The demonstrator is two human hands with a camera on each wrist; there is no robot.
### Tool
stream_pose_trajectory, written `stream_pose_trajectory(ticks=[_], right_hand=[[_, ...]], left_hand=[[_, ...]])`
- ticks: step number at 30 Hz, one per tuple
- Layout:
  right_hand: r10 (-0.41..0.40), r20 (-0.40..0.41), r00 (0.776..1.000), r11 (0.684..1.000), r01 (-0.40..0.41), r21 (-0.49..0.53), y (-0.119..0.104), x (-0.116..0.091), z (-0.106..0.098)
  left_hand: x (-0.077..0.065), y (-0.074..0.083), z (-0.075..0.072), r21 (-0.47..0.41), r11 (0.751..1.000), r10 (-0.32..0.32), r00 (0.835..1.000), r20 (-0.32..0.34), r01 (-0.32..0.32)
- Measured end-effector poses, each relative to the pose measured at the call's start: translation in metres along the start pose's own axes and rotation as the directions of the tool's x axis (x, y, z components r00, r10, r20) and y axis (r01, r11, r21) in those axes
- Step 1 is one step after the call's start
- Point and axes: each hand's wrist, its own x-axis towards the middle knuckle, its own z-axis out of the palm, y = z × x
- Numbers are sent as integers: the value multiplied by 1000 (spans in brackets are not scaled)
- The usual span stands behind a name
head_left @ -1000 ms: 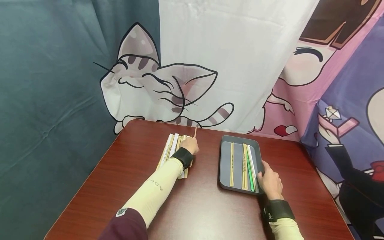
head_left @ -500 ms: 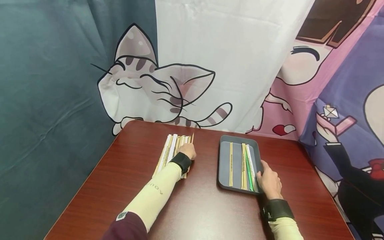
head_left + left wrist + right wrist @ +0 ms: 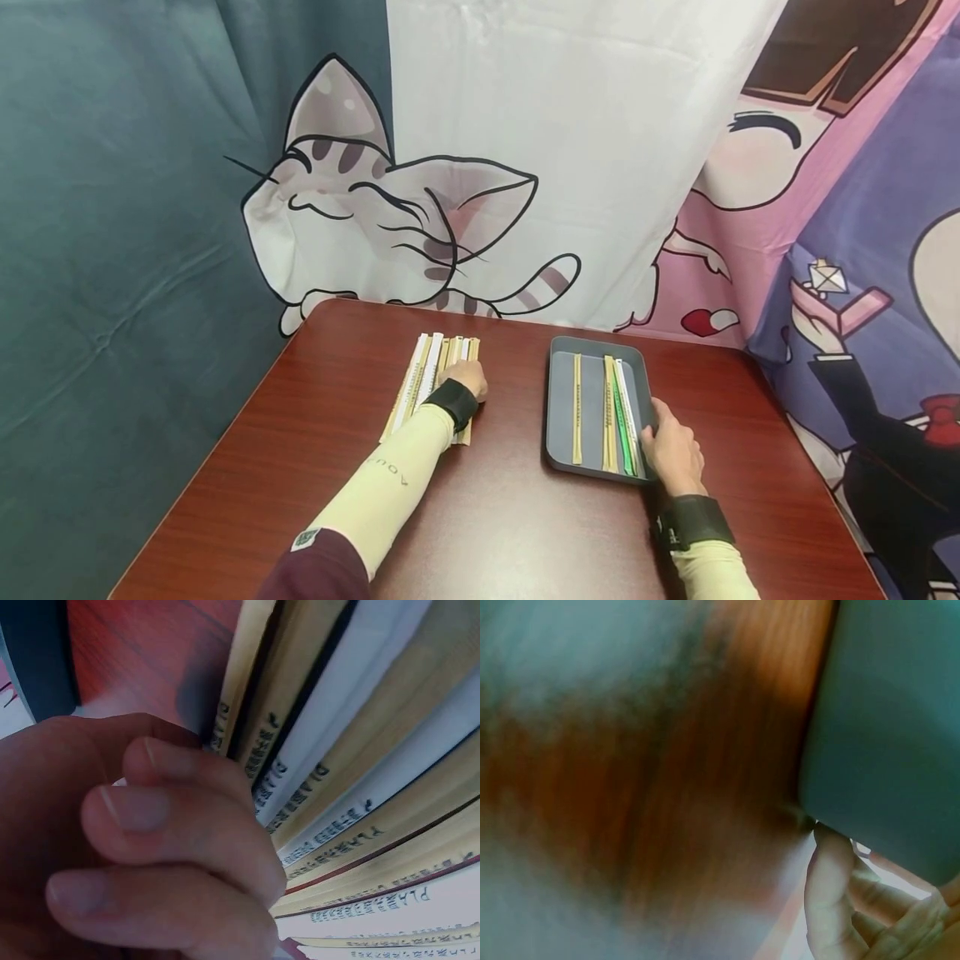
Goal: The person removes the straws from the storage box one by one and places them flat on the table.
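Note:
My left hand point(image 3: 463, 379) is over the right end of a row of narrow paper-wrapped straws point(image 3: 411, 383), tan and white, lying side by side. In the left wrist view its fingers point(image 3: 180, 825) are curled against the row's edge, beside the outermost tan wrapped straw point(image 3: 251, 652); the thumb is hidden. That straw runs in behind the fingers, apparently pinched there. On the right, my right hand point(image 3: 675, 454) grips the near right edge of a grey tray point(image 3: 591, 417). Inside it lie several wrapped straws, including a green straw point(image 3: 621, 417) and a lone tan straw point(image 3: 577, 408).
The dark red wooden table point(image 3: 502, 517) carries both the row and the tray, with bare wood between them. Behind it hangs a printed cloth point(image 3: 592, 125) with a cartoon cat, close to the table's back edge.
The straw that stuck out tilted past my left hand has come leftward, in line with the row's right end. My right hand and the tray stay in place.

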Motion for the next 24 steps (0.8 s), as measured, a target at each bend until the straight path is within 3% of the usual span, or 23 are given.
stream_pose_trajectory(ticks=[16, 24], right_hand=[[4, -2, 1000, 1000, -4, -11, -1, 0, -1], [13, 2, 1000, 1000, -13, -18, -1, 0, 0]], left_hand=[[-2, 4, -4, 10, 1000, 24, 1000, -19, -24], [-5, 11, -7, -14, 998, 64, 994, -85, -65]])
